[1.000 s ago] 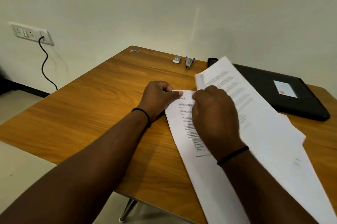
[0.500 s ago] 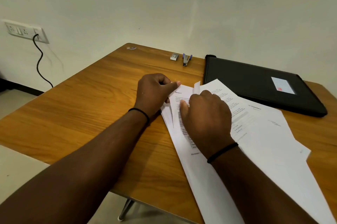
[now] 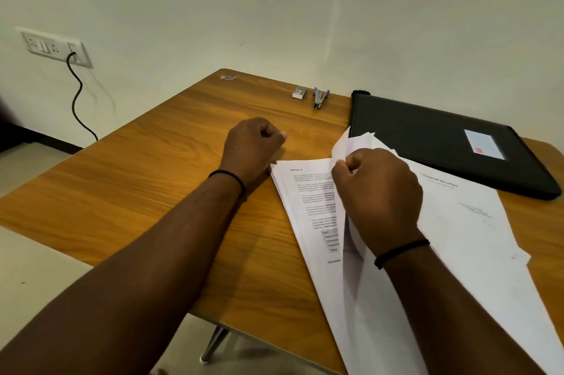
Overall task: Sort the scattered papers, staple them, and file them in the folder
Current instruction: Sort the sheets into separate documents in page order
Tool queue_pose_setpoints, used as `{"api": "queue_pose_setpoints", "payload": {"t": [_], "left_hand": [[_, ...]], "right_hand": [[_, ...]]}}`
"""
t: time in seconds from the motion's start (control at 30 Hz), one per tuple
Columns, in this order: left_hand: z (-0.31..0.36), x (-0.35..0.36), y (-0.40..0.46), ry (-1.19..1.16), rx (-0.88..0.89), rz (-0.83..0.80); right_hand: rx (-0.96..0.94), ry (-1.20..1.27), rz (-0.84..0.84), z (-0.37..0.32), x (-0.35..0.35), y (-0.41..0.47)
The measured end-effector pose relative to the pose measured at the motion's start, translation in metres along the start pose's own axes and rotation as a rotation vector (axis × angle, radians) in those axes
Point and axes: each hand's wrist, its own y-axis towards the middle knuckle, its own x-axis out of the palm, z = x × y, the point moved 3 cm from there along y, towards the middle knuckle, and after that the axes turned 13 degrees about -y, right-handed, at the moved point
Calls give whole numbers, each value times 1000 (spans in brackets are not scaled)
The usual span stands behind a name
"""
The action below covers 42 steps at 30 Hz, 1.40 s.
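A stack of white printed papers [image 3: 308, 191] lies on the wooden table, fanned toward the near right. My right hand [image 3: 378, 194] pinches the top edge of a few sheets and lifts them, so they stand curled above the stack. A second pile with a title page [image 3: 464, 222] lies to the right of them. My left hand [image 3: 253, 148] rests curled on the table at the stack's top left corner, holding nothing that I can see. The black folder [image 3: 427, 136] lies closed at the far right. A small stapler [image 3: 319, 97] sits near the table's far edge.
A small staple box [image 3: 298, 92] sits left of the stapler. The wooden table [image 3: 158, 179] has bare room on its left half. On the wall at left is a socket plate [image 3: 55, 46] with a black cable hanging down.
My right hand has lifted several sheets up off the stack. My left hand has drawn off the paper's corner and curled on the table beside it.
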Motion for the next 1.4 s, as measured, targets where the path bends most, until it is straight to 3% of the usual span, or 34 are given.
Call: {"api": "queue_pose_setpoints", "payload": {"t": [0.13,0.23,0.4,0.63,0.77,1.03,1.23,1.4], "left_hand": [[-1,8,-4,191,-41,-237],[2,9,-6,205,-42,-297],[3,8,-6,104,-76,-304],[6,10,-11,-269,-124,-288],[9,10,-12,-444,-189,-377],[13,11,-18,-556,-178,-339],[14,14,-19,-603,-148,-307],[15,14,-19,-672,-207,-370]], "right_hand": [[43,12,5,9,-1,4],[40,31,-31,8,-1,5],[45,84,-61,7,0,5],[17,76,-46,3,2,0],[27,94,-48,5,0,0],[-66,106,-16,-3,-6,-3],[-152,11,-188,-18,6,-8],[-137,-19,-184,-18,8,-10]]}}
